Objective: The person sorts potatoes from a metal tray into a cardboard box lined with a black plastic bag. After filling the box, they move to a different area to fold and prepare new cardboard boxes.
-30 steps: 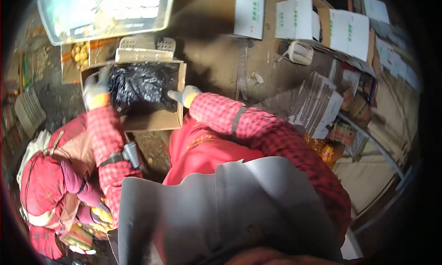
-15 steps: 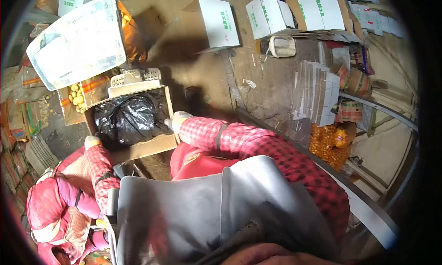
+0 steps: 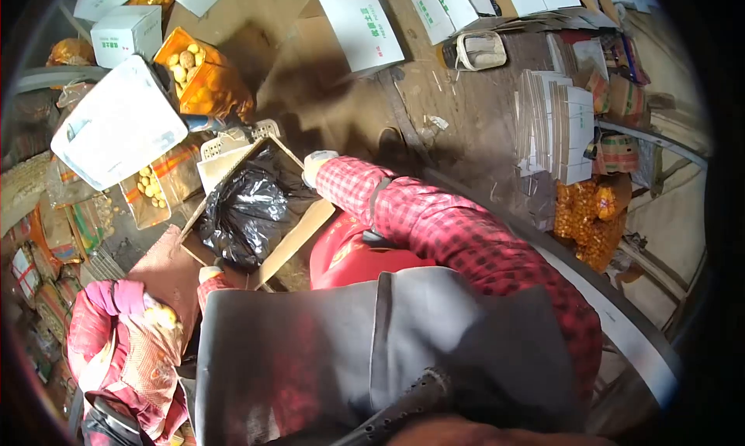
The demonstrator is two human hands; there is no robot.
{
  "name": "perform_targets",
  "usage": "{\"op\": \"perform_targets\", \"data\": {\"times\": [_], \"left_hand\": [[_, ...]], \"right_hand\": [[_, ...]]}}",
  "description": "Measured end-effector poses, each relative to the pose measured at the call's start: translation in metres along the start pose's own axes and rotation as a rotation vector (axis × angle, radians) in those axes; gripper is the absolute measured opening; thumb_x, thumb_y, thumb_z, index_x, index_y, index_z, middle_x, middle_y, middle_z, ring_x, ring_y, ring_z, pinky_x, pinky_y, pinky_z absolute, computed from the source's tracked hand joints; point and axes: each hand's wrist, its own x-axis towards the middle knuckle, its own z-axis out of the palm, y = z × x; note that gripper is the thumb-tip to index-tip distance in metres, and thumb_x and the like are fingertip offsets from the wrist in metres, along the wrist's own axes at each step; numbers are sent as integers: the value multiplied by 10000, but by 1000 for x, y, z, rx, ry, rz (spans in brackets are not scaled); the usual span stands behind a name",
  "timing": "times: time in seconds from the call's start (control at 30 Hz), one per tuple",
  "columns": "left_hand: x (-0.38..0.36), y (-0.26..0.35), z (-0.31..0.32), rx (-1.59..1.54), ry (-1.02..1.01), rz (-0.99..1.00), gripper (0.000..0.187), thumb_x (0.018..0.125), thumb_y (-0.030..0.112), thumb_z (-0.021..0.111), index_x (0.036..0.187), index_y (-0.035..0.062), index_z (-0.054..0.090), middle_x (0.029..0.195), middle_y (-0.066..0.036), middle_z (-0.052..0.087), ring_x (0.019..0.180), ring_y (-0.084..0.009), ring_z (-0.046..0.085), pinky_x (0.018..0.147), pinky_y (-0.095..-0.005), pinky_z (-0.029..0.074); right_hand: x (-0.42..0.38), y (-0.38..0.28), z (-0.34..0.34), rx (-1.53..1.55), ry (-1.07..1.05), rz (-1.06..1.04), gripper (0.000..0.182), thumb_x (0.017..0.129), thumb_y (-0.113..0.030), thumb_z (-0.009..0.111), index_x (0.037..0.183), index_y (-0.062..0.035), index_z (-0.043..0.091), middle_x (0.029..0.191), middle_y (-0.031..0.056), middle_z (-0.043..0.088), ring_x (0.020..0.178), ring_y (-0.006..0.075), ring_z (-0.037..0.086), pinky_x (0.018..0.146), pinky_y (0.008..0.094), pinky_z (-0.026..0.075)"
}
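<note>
A cardboard box [image 3: 292, 240] lined with a black plastic bag [image 3: 247, 209] lies in front of me, turned at an angle. At its upper right wall is my right hand [image 3: 318, 167], in a pale glove and closed on the edge. My left hand [image 3: 209, 274], also gloved, grips the lower left side of the box, partly hidden behind my grey apron [image 3: 295, 353]. The bag's crumpled top covers whatever is inside. Just beyond the box stands a perforated pale plastic crate [image 3: 260, 129].
An orange mesh bag of potatoes [image 3: 206, 77] and a white plastic bin [image 3: 120, 132] stand at upper left. Another person [image 3: 128, 345] in pink works at lower left. White printed cartons [image 3: 361, 31] line the back; flattened cartons [image 3: 555, 128] stack at right, above net bags [image 3: 582, 221].
The box has turned counterclockwise and shifted right in view, both my hands moving with it. The white bin appears lower, uncovering the orange potato bag. The other person has shifted posture.
</note>
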Motion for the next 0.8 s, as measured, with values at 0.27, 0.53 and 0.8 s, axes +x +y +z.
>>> {"op": "perform_targets", "data": {"times": [0.27, 0.53, 0.8], "left_hand": [[-81, 62, 0, 12, -42, 21, 429, 823, 447, 697, 966, 45, 750, 1027, -209, 713, 998, -350, 693, 848, -444, 550], [-123, 196, -32, 115, -52, 132, 422, 815, 454, 692, 954, 60, 755, 1016, -206, 715, 987, -350, 694, 841, -446, 550], [-157, 425, -80, 235, -74, 386, 415, 807, 461, 687, 942, 76, 760, 1005, -202, 716, 976, -351, 696, 834, -448, 549]], "right_hand": [[20, 83, -19, 98, -144, -33, 448, 766, -456, 744, 1053, -112, 753, 1039, 133, 727, 931, 317, 696, 826, 437, 550], [-42, 254, -108, -51, -56, -98, 478, 801, -473, 721, 1082, -87, 742, 1060, 169, 713, 958, 316, 693, 852, 448, 537], [-192, 460, -164, 234, 35, 349, 529, 836, -466, 707, 1109, -13, 706, 1112, 210, 694, 1044, 355, 669, 908, 436, 528]]}}
